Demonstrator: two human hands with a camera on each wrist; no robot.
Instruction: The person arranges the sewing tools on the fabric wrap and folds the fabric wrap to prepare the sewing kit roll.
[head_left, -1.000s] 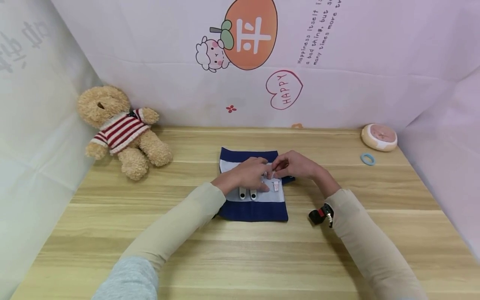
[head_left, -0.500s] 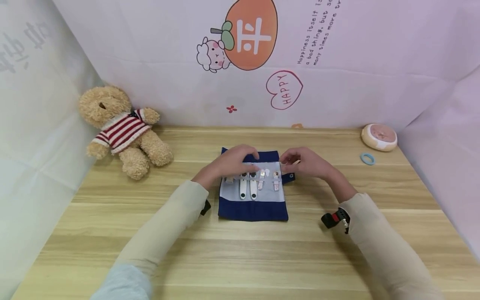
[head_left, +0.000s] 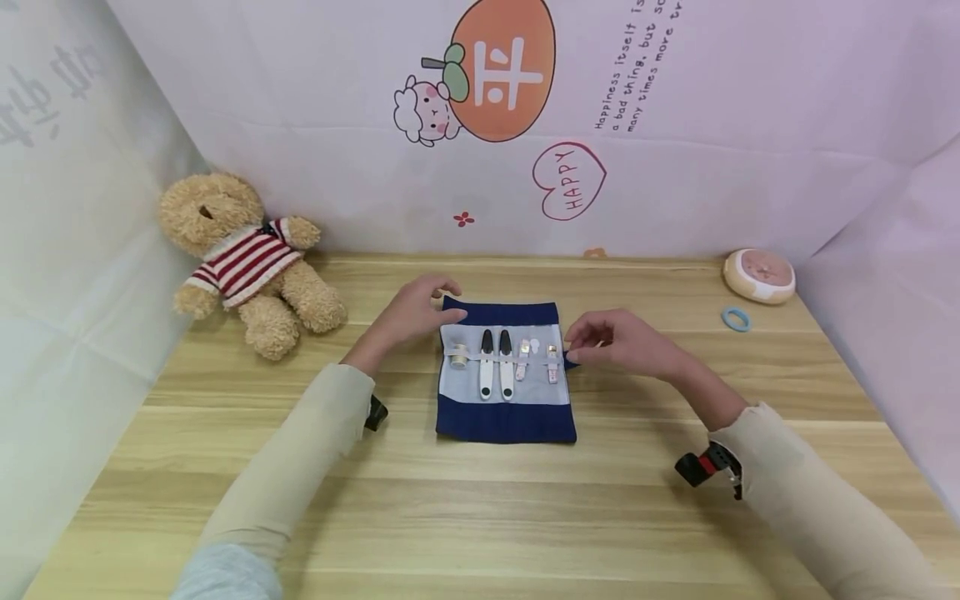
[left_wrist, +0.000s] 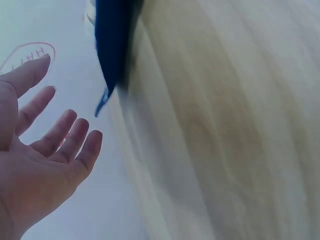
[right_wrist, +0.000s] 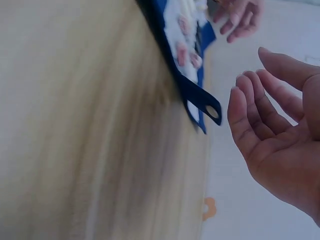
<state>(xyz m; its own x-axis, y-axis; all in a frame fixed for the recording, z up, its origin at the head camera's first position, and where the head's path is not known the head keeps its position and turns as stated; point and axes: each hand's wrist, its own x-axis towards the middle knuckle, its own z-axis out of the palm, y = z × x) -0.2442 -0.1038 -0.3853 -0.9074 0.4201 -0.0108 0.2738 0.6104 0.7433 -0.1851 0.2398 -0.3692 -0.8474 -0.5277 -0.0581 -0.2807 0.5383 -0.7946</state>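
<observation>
A navy fabric pouch (head_left: pixel 504 422) lies unfolded on the table, its pale lining facing up. An elastic band across the lining holds two white tools with black tips (head_left: pixel 487 367), two small pink-patterned clip-like pieces (head_left: pixel 552 365) and a beige, spool-like piece (head_left: pixel 459 357). My left hand (head_left: pixel 412 312) hovers at the pouch's upper left corner, fingers loosely bent and holding nothing. Beside the right edge is my right hand (head_left: pixel 630 343), partly covering the pouch's short strap (right_wrist: pixel 202 102). In the right wrist view its relaxed fingers are apart from the strap.
A teddy bear (head_left: pixel 251 258) in a striped sweater leans at the back left. At the back right are a round beige-and-pink object (head_left: pixel 759 275) and a light blue ring (head_left: pixel 736 318). White printed cloth (head_left: pixel 300 100) walls the wooden table (head_left: pixel 480 517).
Both hands have drawn apart from over the pouch, the left to its upper left corner, the right to its right edge. The tools under the band are now uncovered.
</observation>
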